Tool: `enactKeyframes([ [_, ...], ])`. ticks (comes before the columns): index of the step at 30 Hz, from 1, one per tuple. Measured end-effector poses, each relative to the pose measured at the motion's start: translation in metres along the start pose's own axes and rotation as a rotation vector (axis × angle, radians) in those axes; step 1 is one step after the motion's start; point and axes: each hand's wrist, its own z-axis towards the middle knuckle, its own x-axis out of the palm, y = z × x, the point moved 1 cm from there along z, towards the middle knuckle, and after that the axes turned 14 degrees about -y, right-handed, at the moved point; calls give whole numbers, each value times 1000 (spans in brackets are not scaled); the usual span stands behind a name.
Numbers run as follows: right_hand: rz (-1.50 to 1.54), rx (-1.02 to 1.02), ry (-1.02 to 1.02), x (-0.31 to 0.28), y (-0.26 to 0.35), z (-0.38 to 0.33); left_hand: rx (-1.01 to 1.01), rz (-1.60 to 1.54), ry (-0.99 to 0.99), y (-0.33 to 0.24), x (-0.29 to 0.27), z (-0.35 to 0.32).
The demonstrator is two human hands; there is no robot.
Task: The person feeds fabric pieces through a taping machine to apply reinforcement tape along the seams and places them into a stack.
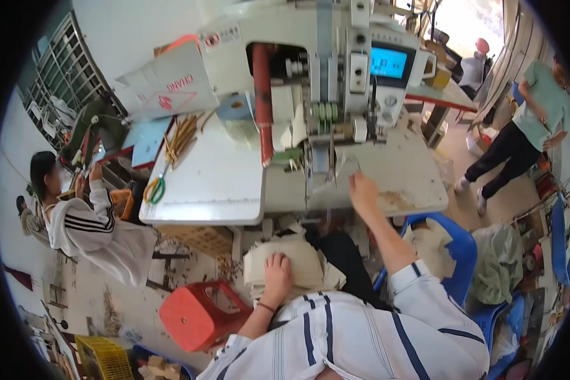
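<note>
Cloth pieces [305, 263] lie stacked on the person's lap [349, 266] — cream, flat, rough-edged — with the long axis crosswise and ragged corners pointing right. The left hand [278, 277] rests on top, fingers loosely extended; the right hand [363, 191] bunches its fingers near the sewing machine [326, 76], holding what I can't tell.

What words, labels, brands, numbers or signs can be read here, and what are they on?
Grey card: large red letters and a red emblem, wording withheld.
Machine: a label with a round red sign; its small characters are blurred.
Blue screen: marks too small to read.
Table: a ruler-like strip along the front edge, too fine to read.
</note>
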Motion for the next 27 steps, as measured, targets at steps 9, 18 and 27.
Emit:
enactKeyframes([
  [9,-114,359,260,26,-52,-155,-3,18,29,-1,-2,-4],
  [18,299,1413,798,15,-140,-273,-67,-3,98,12,-8,-11],
  [27,102,347,1267,-64,-29,-106,-55,119,376,59,-15,32],
])
